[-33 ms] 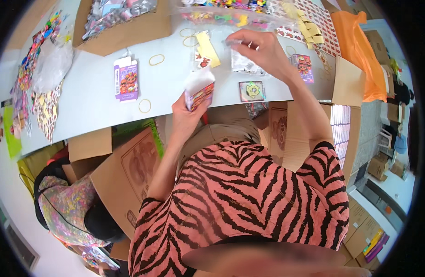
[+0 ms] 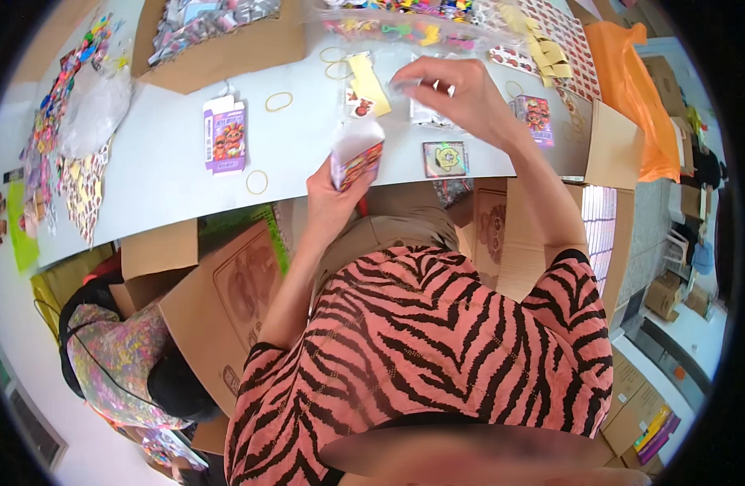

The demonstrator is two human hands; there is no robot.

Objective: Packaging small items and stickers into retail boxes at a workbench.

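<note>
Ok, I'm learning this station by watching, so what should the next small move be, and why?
Probably bring the right hand over to the small purple box: its fingertips seem to pinch a small greyish item away from the box, while the left hand holds the box with its top end apparently open.

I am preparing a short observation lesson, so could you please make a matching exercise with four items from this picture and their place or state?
1. Left hand
2. Right hand
3. Orange plastic
4. Silvery packets

A. Inside the cardboard box
B. Pinching a small grey thing
C. Draped at the table's right end
D. Holding a small purple box

Pairs: 1-D, 2-B, 3-C, 4-A
</note>
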